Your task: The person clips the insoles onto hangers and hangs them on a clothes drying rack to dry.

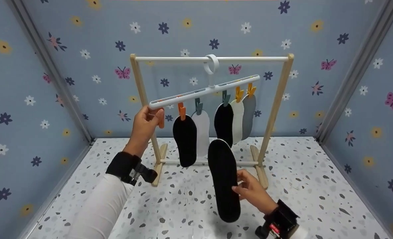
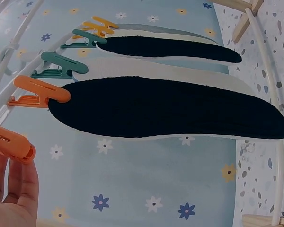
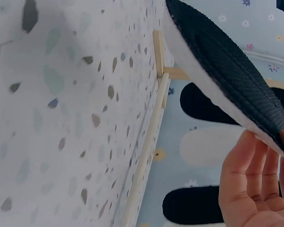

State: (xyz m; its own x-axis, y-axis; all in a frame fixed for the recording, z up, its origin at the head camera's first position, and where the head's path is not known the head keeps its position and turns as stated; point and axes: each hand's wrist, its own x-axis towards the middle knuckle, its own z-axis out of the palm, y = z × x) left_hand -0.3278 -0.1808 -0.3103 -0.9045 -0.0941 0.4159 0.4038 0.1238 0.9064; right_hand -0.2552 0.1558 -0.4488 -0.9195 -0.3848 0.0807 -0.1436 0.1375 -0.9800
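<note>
My left hand (image 1: 144, 124) pinches an orange clothespin (image 2: 12, 144) at the lowered left end of the white clip hanger (image 1: 180, 98). No insole hangs from that clothespin. My right hand (image 1: 254, 192) grips a black insole (image 1: 223, 181) by its right edge, thumb on the dark face; its pale underside (image 3: 199, 75) shows in the right wrist view. Beside the left hand, another orange clothespin (image 1: 182, 111) bears a black insole (image 1: 185, 142). Further along hang a white insole (image 1: 202, 132), a second black one (image 1: 223, 122), a cream one (image 1: 237, 121) and a grey one (image 1: 249, 116).
A wooden rack (image 1: 137, 76) with a white top rod (image 1: 170, 59) carries the hanger by its ring (image 1: 212, 64). The rack's feet (image 1: 259, 169) stand on a speckled white surface (image 1: 163, 209). Blue flower-patterned walls (image 1: 103, 30) enclose the back and sides.
</note>
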